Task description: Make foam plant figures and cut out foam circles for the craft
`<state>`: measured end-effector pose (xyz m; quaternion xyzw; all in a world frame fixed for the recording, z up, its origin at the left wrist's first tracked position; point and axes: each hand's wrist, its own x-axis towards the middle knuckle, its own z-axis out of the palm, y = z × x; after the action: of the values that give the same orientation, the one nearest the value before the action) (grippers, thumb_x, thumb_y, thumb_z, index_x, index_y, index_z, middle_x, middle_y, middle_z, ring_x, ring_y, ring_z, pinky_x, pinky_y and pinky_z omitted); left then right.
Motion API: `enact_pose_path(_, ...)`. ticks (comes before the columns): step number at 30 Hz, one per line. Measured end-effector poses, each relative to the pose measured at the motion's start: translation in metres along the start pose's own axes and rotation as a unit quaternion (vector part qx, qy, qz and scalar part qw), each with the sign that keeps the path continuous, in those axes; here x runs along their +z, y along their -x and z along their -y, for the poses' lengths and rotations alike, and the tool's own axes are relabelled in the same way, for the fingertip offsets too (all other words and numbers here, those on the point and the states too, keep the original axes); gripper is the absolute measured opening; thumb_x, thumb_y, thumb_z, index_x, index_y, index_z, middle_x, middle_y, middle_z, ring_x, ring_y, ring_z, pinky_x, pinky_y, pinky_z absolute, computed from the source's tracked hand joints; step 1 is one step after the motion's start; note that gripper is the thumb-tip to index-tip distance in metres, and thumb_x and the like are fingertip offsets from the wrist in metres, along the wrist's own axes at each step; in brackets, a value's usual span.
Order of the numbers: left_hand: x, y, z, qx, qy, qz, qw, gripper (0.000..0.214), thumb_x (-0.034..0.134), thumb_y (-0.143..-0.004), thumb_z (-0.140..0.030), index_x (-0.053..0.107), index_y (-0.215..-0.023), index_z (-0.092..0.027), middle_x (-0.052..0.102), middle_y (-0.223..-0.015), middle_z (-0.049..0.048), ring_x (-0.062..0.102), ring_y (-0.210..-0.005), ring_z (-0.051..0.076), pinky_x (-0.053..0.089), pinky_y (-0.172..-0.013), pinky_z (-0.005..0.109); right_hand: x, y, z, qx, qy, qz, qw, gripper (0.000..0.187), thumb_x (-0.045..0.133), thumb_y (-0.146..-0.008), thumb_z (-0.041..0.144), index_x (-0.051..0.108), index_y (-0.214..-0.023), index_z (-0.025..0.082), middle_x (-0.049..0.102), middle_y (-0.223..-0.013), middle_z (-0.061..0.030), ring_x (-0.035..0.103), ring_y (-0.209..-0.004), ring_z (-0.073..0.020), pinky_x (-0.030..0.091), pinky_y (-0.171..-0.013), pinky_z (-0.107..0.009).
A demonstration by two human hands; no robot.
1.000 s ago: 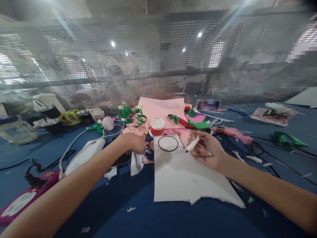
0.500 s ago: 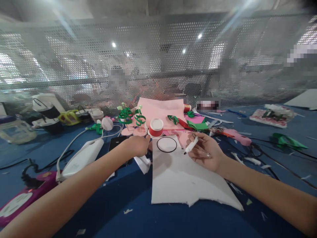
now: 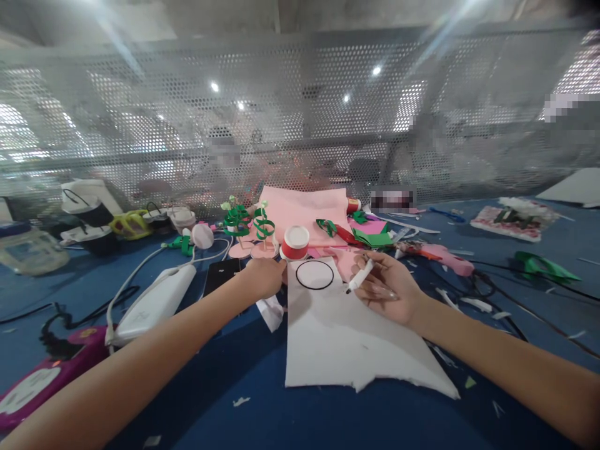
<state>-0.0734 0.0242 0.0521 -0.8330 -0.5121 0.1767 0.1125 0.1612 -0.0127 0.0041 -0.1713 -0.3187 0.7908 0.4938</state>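
A white marker (image 3: 360, 277) with a dark tip is held in my right hand (image 3: 391, 290), its tip down and to the left above a white foam board (image 3: 347, 350). A black circle outline (image 3: 315, 275) is drawn near the board's far left corner. My left hand (image 3: 266, 278) is beside that corner with its fingers curled; whatever they hold, if anything, is hidden. Just beyond the board stands a red paper cup or tub with a white lid (image 3: 296, 242). Left of it, two green paper spirals (image 3: 264, 226) rise on sticks from round pink bases.
A phone (image 3: 222, 275), a white power bank (image 3: 157, 303) and a purple power strip (image 3: 56, 369) are to the left. Pink sheet (image 3: 300, 209) lies behind. A pink glue gun (image 3: 450, 259), green paper (image 3: 375, 236) and several scraps are to the right. Perforated metal screen (image 3: 290, 119) borders the table.
Both hands and the marker stay almost in place. The whole view shifts very slightly; nothing has been taken up or let go.
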Motion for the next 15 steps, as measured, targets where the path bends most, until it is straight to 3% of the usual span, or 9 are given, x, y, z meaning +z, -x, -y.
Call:
enact_pose_path(6, 0.0, 0.003, 0.002, 0.003, -0.004, -0.013, 1.0, 0.038, 0.038, -0.086, -0.022, 0.054, -0.119, -0.01, 0.068, -0.105, 0.0225, 0.065, -0.096, 0.032, 0.048, -0.075, 0.04, -0.002, -0.001, -0.001, 0.0, 0.002, 0.0, 1.0, 0.026, 0.05, -0.083, 0.027, 0.056, -0.06, 0.017, 0.037, -0.039, 0.0078, 0.027, -0.028, -0.0044, 0.026, -0.033, -0.017)
enact_pose_path(10, -0.007, 0.008, -0.003, 0.0, -0.014, 0.001, 1.0, 0.046, 0.044, -0.08, -0.027, 0.053, -0.122, -0.009, 0.068, -0.104, 0.0224, 0.065, -0.094, 0.033, 0.047, -0.073, 0.039, 0.0, 0.0, -0.001, 0.0, 0.004, -0.005, 1.0, 0.026, 0.05, -0.082, 0.025, 0.057, -0.059, 0.016, 0.037, -0.038, 0.0076, 0.026, -0.027, -0.004, 0.025, -0.032, -0.017)
enact_pose_path(15, -0.015, 0.009, -0.006, 0.023, -0.037, -0.031, 0.999, 0.045, 0.05, -0.075, -0.026, 0.058, -0.118, -0.015, 0.068, -0.108, 0.018, 0.064, -0.095, 0.031, 0.046, -0.075, 0.038, 0.002, 0.0, -0.001, 0.002, 0.004, -0.01, 1.0, 0.026, 0.049, -0.083, 0.025, 0.057, -0.059, 0.016, 0.038, -0.039, 0.0079, 0.021, -0.026, -0.0033, 0.026, -0.032, -0.017)
